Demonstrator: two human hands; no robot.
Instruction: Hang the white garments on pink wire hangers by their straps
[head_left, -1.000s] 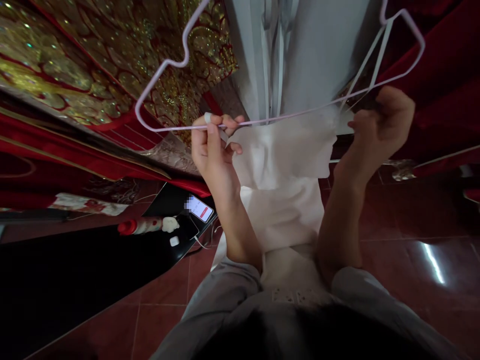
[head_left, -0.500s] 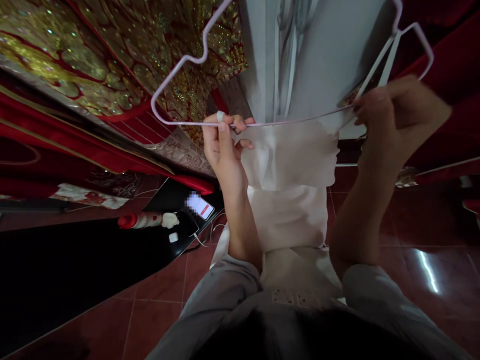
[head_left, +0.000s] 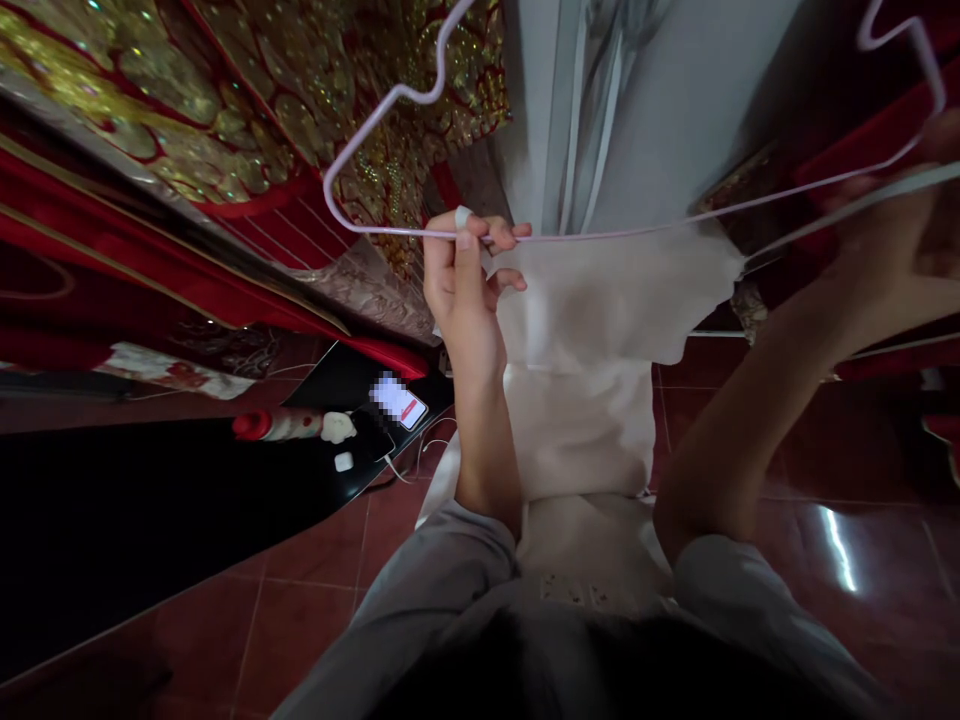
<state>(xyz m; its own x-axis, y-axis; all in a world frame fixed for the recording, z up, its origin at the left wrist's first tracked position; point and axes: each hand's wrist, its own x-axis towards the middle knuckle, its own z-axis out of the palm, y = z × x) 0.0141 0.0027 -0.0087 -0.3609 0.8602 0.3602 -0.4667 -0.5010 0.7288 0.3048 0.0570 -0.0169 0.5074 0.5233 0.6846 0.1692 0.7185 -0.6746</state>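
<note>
A thin lilac hanger (head_left: 630, 232) spans the upper part of the view, its notched shoulders at both sides. My left hand (head_left: 476, 270) pinches its bottom bar near the left corner, with a white band on one finger. Far to the right, my right hand (head_left: 892, 240) is smeared by motion, closed on a pale strap (head_left: 810, 225) pulled out to the right. The strap runs from the corner of a cream garment (head_left: 615, 290), which hangs below the bar in front of my body.
Gold-sequined red garments (head_left: 247, 110) hang at the upper left. A black table (head_left: 172, 520) at the left bears a lit phone (head_left: 401, 402), a red-capped bottle (head_left: 277, 424), a small white case (head_left: 343, 462) and cables. Dark red cloth hangs at the right above the tiled floor (head_left: 817, 440).
My right hand has moved right, drawing the strap outward and stretching the garment's corner that way. The hanger has shifted slightly right, my left hand still on its bar.
</note>
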